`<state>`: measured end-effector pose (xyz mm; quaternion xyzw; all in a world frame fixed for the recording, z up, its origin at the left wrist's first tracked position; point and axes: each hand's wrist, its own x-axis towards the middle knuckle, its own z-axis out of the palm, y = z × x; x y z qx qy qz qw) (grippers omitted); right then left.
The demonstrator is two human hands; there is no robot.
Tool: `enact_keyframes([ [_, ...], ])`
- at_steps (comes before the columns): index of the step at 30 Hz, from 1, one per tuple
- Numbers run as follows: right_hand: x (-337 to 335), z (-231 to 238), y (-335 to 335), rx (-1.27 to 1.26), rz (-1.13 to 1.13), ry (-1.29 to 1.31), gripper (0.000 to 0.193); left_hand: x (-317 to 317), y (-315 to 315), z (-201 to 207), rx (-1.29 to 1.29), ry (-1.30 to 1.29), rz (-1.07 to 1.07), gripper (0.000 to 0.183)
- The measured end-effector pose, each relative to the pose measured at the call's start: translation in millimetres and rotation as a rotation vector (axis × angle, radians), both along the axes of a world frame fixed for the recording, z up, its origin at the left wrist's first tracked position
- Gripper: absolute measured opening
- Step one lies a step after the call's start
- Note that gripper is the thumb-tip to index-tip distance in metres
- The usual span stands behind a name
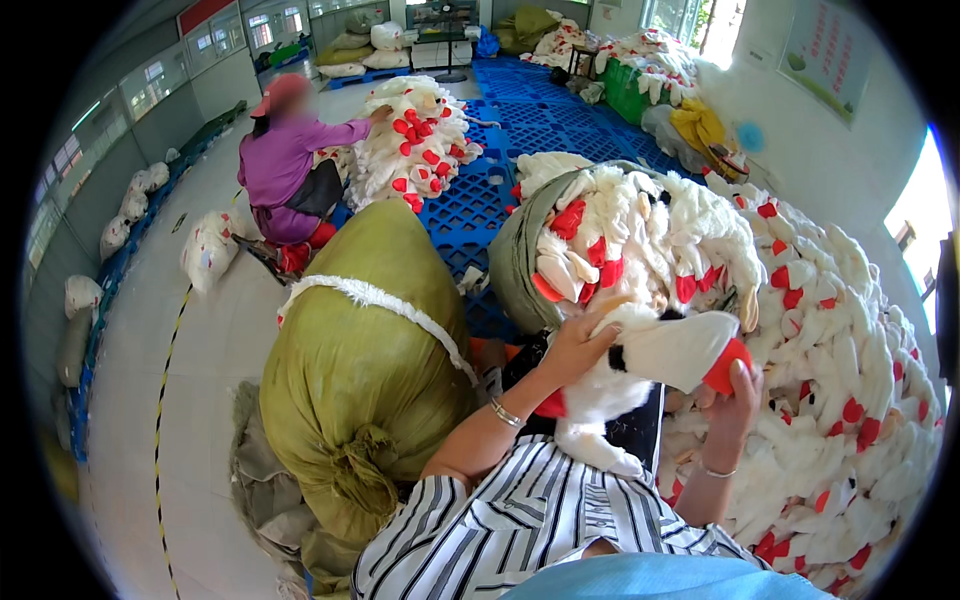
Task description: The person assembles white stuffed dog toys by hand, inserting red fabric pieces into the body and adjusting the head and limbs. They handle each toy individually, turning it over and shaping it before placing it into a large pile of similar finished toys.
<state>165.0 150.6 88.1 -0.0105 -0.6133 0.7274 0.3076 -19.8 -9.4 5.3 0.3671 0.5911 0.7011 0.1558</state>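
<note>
A white plush toy (670,350), with a long cream snout and a red tip, is held up in front of my chest. My left hand (578,350) is closed on the furry head behind the snout, near a black patch. At the other end, the fingers of my right hand (733,402) are closed around the red tip. The toy's furry body hangs down over my lap. Just beyond my hands stands an open grey-green sack (512,262), filled with similar white and red plush pieces. A bracelet circles each of my wrists.
A tied olive sack (365,370) bulges at my left. Along my right lies a big heap of plush pieces (840,400). Farther off, a person in purple (295,165) sits reaching to another heap (400,150). Blue plastic pallets (540,110) cover the floor ahead.
</note>
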Motion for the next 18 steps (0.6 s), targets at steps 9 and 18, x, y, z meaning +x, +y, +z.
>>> enact_keyframes([
  [9,-9.9,28.0,53.6,-0.103,-0.165,0.162,0.032,-38.7,36.6,88.3,0.025,0.419,0.22,0.031],
  [18,-67.1,-69.7,34.9,0.317,0.197,-0.392,0.033,-98.2,96.7,-23.1,-0.305,0.676,0.388,0.032],
])
